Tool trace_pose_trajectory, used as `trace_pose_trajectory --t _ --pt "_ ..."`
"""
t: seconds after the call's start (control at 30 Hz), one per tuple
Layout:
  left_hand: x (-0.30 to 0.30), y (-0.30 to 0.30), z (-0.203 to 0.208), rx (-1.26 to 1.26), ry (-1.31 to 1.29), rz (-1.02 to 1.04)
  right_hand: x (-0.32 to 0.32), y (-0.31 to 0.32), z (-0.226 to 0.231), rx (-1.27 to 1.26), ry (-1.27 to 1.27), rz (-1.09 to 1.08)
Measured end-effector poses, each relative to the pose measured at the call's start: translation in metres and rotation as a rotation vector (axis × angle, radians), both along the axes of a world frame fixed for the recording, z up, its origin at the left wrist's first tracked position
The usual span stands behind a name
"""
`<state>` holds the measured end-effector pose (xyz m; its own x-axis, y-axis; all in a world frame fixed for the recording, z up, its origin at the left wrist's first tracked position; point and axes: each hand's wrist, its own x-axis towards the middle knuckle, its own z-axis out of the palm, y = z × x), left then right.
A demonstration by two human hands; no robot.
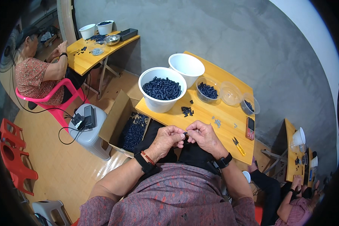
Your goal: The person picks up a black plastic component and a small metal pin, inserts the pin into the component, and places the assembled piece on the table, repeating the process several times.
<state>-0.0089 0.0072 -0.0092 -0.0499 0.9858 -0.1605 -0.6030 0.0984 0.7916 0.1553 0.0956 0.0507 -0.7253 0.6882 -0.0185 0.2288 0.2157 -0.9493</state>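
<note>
My left hand [162, 143] and my right hand [206, 140] meet over my lap at the table's near edge. Both are closed in a pinch on one small black piece [185, 133], mostly hidden by the fingertips. Just beyond them on the yellow table [169, 119] lies a little heap of short black pieces [187, 111]. Small silvery metal bits [217, 122] are scattered past my right hand. Yellow-handled thread snips [238, 147] lie to its right, near a red keypad phone [250, 129].
A white bucket [157, 104] full of black pieces stands ahead, another white bucket [188, 68] behind it. Clear tubs [231, 93] line the far side. Left of my legs sits a cardboard box [116, 118] of black pieces, beside a grey stool [92, 130]. Other people work at tables left and right.
</note>
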Motion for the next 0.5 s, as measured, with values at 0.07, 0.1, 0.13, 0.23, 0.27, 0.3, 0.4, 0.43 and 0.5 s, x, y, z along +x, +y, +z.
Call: trace_pose_trajectory --t 0.07,0.1,0.13,0.23,0.27,0.3,0.4,0.43,0.5 --pt "0.001 0.001 0.000 0.015 0.024 0.011 0.000 0.000 0.002 0.024 -0.001 0.007" --pt "0.001 0.001 0.000 0.014 0.024 0.012 0.000 0.000 0.002 0.047 -0.002 0.016" --pt "0.001 0.001 0.001 0.018 0.059 0.029 -0.001 0.000 0.004 0.046 -0.002 0.017" --pt "0.001 0.001 0.000 0.041 0.106 0.050 -0.005 -0.002 0.011 0.106 -0.059 0.018" --pt "0.001 0.001 0.000 0.059 0.118 0.055 -0.007 -0.004 0.015 0.169 -0.089 0.039" --pt "0.001 0.001 -0.001 0.059 0.118 0.055 -0.008 -0.004 0.017 0.232 -0.118 0.059" --pt "0.002 0.000 0.000 0.076 0.169 0.064 -0.010 -0.003 0.015 0.248 -0.108 0.077" --pt "0.003 0.000 0.001 0.069 0.160 0.073 -0.011 -0.003 0.013 0.249 -0.107 0.076" --pt "0.004 -0.002 0.004 0.062 0.151 0.079 -0.011 -0.003 0.007 0.176 -0.072 0.069"
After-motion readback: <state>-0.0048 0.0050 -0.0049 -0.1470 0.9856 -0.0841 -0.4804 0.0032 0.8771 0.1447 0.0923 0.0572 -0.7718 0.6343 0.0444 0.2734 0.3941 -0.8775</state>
